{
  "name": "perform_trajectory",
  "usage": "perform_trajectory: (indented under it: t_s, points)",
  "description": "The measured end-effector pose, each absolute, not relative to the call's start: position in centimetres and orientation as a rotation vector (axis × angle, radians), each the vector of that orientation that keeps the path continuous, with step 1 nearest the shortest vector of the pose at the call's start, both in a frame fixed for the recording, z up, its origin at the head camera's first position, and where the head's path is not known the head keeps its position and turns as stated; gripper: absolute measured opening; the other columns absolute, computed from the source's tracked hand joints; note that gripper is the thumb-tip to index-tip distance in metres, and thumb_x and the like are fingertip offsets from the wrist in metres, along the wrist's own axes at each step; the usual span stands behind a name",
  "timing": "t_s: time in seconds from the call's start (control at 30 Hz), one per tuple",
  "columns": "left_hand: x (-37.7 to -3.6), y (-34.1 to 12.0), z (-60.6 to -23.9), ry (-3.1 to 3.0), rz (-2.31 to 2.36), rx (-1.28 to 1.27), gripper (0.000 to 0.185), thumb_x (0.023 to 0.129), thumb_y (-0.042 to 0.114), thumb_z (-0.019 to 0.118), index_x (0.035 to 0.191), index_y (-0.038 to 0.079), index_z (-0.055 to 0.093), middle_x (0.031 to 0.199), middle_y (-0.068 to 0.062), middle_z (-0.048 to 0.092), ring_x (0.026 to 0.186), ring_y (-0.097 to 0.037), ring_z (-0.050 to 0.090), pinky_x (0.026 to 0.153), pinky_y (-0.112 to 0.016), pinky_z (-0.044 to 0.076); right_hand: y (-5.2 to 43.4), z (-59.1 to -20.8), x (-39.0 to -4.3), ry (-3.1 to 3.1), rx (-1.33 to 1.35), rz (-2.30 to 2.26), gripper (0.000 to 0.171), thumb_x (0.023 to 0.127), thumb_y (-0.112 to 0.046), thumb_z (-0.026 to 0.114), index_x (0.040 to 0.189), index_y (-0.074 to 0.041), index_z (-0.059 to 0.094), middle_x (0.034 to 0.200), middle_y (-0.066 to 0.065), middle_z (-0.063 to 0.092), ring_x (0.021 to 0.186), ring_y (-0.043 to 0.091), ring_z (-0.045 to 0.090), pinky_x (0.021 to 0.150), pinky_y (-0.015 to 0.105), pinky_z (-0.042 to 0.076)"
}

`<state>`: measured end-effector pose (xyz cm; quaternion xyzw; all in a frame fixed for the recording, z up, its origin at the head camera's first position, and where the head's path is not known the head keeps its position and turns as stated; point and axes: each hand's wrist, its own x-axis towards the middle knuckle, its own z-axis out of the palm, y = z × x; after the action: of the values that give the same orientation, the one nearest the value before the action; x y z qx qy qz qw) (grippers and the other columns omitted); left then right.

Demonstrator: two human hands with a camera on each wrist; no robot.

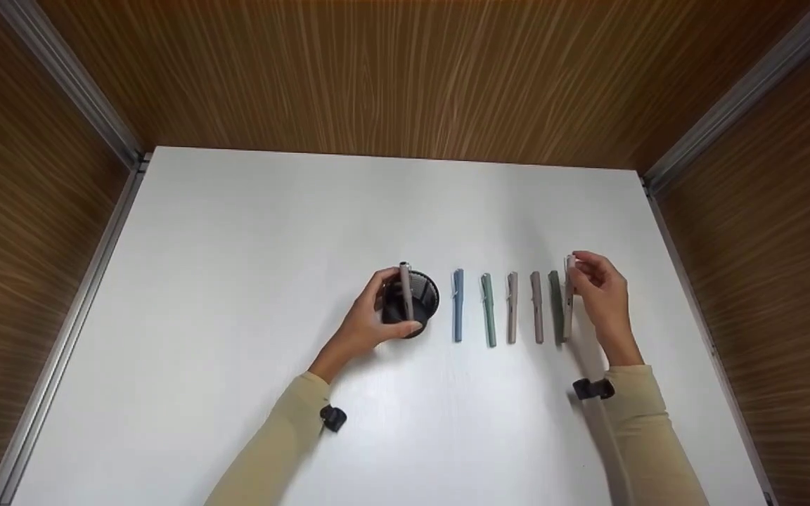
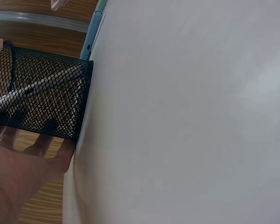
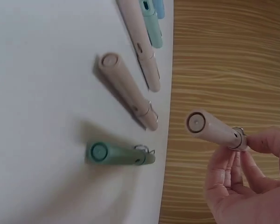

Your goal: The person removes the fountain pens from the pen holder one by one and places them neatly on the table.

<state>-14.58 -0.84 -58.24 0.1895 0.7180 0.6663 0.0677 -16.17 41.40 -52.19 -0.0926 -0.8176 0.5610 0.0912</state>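
Observation:
My left hand [image 1: 365, 320] grips a black mesh pen holder [image 2: 42, 93], thumb on the near side and fingers round the far side. A grey-brown pen [image 1: 406, 292] leans inside the holder, its capped end above the rim. At the right end of a row of pens, my right hand [image 1: 603, 292] pinches a pale beige pen [image 3: 217, 129] near its clip, raised off the table. Just left of it lies a dark green pen [image 3: 119, 154]. Further left in the row are two brownish pens [image 1: 537, 307], a light green pen [image 1: 489, 309] and a blue pen [image 1: 458, 306].
The white table [image 1: 271, 225] is bounded by a wood-grain panel [image 1: 377, 77] at the back and similar panels at both sides. Metal rails [image 1: 67, 351] run along the side edges. A small black camera mount [image 1: 333, 418] sits on each wrist.

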Motion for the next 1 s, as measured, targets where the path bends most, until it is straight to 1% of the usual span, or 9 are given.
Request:
perform_trajectory:
  t_s: [0.1,0.2,0.47,0.6,0.83,1.0]
  points:
    - [-14.5,-0.9,-58.3,2.158,2.016,0.571,0.091,0.086,0.021,0.095,0.161,0.017,0.044,0.152,-0.008,0.055,0.139,-0.026,0.051,0.118,-0.050,0.041,42.1,-52.5,-16.2,-2.495,-0.300,1.643,0.043,0.112,-0.014,0.061,0.151,0.003,0.058,0.123,0.007,0.065,0.101,0.010,0.061,0.083,0.018,0.055]
    - [-14.6,-0.9,-58.4,2.161,2.012,0.575,0.091,0.086,0.022,0.096,0.161,0.017,0.045,0.152,-0.007,0.055,0.138,-0.025,0.052,0.118,-0.048,0.042,42.9,-52.8,-16.4,-2.541,-0.325,1.613,0.043,0.113,-0.017,0.060,0.151,0.002,0.058,0.125,0.011,0.064,0.101,0.012,0.061,0.083,0.018,0.055]
    - [-14.6,-1.0,-58.4,2.162,2.019,0.586,0.090,0.087,0.024,0.095,0.161,0.018,0.045,0.152,-0.006,0.055,0.138,-0.024,0.052,0.119,-0.048,0.041,44.7,-53.6,-17.5,-2.675,-0.375,1.588,0.049,0.113,-0.021,0.060,0.153,0.005,0.055,0.127,0.016,0.062,0.097,0.012,0.063,0.081,0.018,0.056]
    - [-14.6,-1.1,-58.5,2.163,2.023,0.583,0.090,0.087,0.024,0.095,0.161,0.018,0.045,0.153,-0.005,0.055,0.138,-0.024,0.052,0.119,-0.047,0.041,45.1,-54.2,-18.1,-2.735,-0.404,1.582,0.050,0.112,-0.020,0.059,0.154,0.006,0.054,0.127,0.018,0.061,0.097,0.013,0.063,0.080,0.019,0.056]
    - [-14.6,-0.8,-58.4,2.147,2.024,0.585,0.090,0.086,0.024,0.096,0.161,0.019,0.045,0.150,-0.006,0.057,0.137,-0.024,0.052,0.119,-0.049,0.041,45.6,-54.9,-18.7,-2.811,-0.441,1.514,0.048,0.113,-0.019,0.056,0.153,0.009,0.053,0.129,0.020,0.060,0.102,0.018,0.064,0.080,0.019,0.056]
    - [-14.5,-0.8,-58.3,2.144,2.029,0.593,0.090,0.087,0.022,0.094,0.162,0.017,0.044,0.151,-0.008,0.056,0.138,-0.026,0.052,0.119,-0.052,0.040,45.5,-54.6,-19.0,-2.859,-0.448,1.423,0.047,0.113,-0.019,0.059,0.150,0.009,0.055,0.130,0.024,0.062,0.107,0.023,0.066,0.081,0.017,0.055]
